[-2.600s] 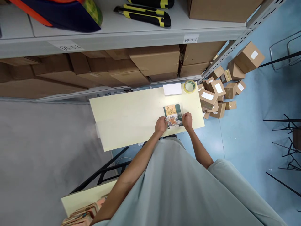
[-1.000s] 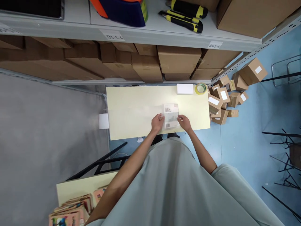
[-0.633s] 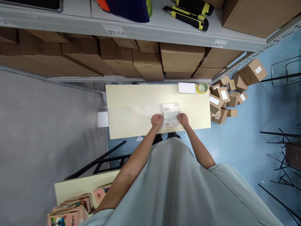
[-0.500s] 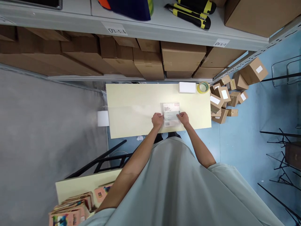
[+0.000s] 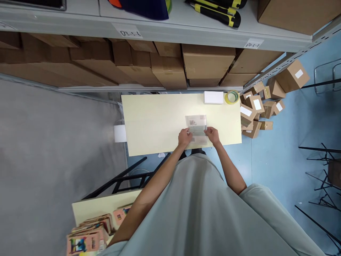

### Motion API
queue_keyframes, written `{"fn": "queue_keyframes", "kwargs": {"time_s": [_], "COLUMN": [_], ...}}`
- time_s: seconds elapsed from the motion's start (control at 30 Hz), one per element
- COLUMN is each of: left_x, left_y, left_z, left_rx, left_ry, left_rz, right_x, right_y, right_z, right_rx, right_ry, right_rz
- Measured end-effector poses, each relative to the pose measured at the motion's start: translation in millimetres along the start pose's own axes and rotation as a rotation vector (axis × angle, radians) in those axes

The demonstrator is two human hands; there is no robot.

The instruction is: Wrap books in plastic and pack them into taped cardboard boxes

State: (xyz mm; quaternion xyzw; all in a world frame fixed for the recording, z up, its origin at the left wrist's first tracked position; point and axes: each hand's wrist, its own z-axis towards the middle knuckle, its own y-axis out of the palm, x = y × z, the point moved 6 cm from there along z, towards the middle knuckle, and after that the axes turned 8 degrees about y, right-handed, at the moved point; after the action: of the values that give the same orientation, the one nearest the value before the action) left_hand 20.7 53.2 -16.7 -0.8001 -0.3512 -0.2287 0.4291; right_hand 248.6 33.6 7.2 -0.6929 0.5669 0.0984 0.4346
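Note:
A flat, pale, book-sized packet point(image 5: 197, 122) with faint print lies on the cream table in front of me. A greyish strip runs across its middle; I cannot tell whether it is a book or a sleeve. My left hand point(image 5: 185, 137) pinches the packet's left edge, thumb and fingers together. At the opposite edge my right hand point(image 5: 212, 135) pinches it with curled fingers. To the far right on the table stand a white box point(image 5: 213, 97) and a roll of yellowish tape point(image 5: 232, 97).
A shelf point(image 5: 170, 32) with cardboard boxes point(image 5: 209, 62) and box cutters point(image 5: 218, 12) spans the back. Small cartons point(image 5: 254, 106) are heaped right of the table point(image 5: 151, 121). Printed books point(image 5: 87, 238) lie on a side table at lower left; black metal legs point(image 5: 128, 176) stand beside it.
Both hands have shifted slightly right relative to the packet's earlier place, and the left has slid further onto its edge. The whole view has also moved a little.

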Motion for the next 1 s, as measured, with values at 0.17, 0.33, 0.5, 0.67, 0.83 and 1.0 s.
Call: {"fn": "queue_keyframes", "kwargs": {"time_s": [0.17, 0.33, 0.5, 0.67, 0.83, 1.0], "left_x": [-1, -8, -24, -44, -63, -82], "left_y": [6.7, 1.3, -16.4, -52.6, -71.4, -77.0], "left_z": [0, 6, -1, -22, -32, -23], "left_rx": [-0.014, -0.032, -0.046, 0.015, 0.064, 0.110], "left_ry": [0.016, 0.053, 0.057, 0.061, -0.023, -0.077], "left_rz": [-0.134, -0.308, -0.456, -0.618, -0.746, -0.583], "right_x": [-19, -60, -93, -109, -108, -83], "right_y": [-10, 13, 55, 96, 126, 106], "right_z": [-22, -50, -70, -79, -78, -57], "right_rx": [-0.052, -0.056, -0.077, -0.119, -0.188, -0.141], "right_ry": [0.014, -0.055, -0.129, -0.184, -0.222, -0.169], "right_rz": [0.025, -0.086, -0.221, -0.323, -0.362, -0.344]}}
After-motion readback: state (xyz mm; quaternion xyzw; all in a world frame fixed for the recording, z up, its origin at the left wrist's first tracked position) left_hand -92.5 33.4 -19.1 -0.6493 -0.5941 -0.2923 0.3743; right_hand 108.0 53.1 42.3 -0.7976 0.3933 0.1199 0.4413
